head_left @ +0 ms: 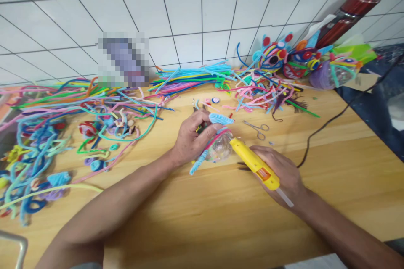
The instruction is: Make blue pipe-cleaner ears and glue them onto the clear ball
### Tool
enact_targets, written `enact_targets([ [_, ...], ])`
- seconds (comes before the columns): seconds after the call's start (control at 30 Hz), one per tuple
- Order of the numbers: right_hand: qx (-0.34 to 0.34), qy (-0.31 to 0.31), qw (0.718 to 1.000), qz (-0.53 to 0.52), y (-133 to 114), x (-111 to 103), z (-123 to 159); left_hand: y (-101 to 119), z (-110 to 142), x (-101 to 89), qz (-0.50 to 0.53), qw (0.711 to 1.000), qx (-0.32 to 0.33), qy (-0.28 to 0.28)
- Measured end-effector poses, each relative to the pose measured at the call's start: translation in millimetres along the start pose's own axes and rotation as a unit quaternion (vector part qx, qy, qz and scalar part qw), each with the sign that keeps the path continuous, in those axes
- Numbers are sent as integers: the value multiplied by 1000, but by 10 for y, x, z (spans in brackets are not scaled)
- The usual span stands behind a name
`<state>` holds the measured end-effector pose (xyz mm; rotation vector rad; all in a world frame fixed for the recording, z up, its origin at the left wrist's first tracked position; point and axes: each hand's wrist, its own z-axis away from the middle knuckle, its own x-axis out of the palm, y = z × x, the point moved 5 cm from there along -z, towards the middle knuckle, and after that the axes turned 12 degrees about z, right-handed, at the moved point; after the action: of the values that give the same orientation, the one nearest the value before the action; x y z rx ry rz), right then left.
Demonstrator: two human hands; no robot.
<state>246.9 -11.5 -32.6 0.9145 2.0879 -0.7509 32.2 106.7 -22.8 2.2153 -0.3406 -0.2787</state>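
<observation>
My right hand (280, 168) is wrapped round a yellow hot glue gun (252, 157), with a pale glue stick poking from its back end. The gun's tip meets or nearly meets the edge of a clear plastic craft piece (221, 148) trimmed with pink and blue pipe cleaners. My left hand (195, 134) grips that piece from its left side, fingers partly hidden behind it. A light blue coiled pipe-cleaner shape (221, 118) sticks out above my left thumb, and another blue strip (198, 162) juts from the lower left.
Small scissors (258, 128) lie right of the craft piece. Loose pipe cleaners (192, 77) line the wall, with a tangled heap (34, 164) at left. Decorated figures (273, 56) and a red cylinder (350, 17) stand back right. A black cord (328, 119) crosses the table's right side.
</observation>
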Motion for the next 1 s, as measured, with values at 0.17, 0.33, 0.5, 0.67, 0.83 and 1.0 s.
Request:
enact_targets([
  [0.17,-1,12,1000,-18,3,8,-1,-9,3,-1,-4,1000,8,4],
  [0.33,-3,17,1000,-12,-2,24,21,-42,9,-6,0,1000,6,7],
  [0.5,43,27,999,7,42,-8,28,-47,10,-9,6,1000,-6,-2],
  [0.67,39,12,999,18,36,24,25,-39,2,-10,0,1000,-19,-6],
  [0.83,12,20,1000,13,-19,43,37,-62,6,1,6,1000,-6,3],
  [1.0,24,21,999,14,-22,33,42,-56,12,1,6,1000,-3,3],
])
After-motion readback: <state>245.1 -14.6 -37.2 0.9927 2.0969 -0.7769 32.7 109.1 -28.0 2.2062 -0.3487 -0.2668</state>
